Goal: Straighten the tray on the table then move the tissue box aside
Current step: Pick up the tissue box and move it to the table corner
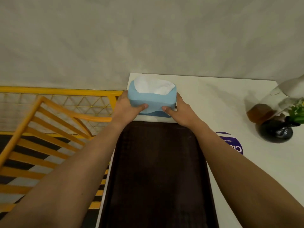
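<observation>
Tissue box lies crosswise between both hands, left hand and right hand each gripping one end; tray sits just nearer

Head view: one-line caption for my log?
Both hands grip the tissue box beyond the dark tray.

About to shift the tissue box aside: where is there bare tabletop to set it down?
Bare table lies right of the tissue box, between the tray and the vase. It is crowded near the purple sticker and the vase. Left is only the table edge and a yellow chair.
</observation>
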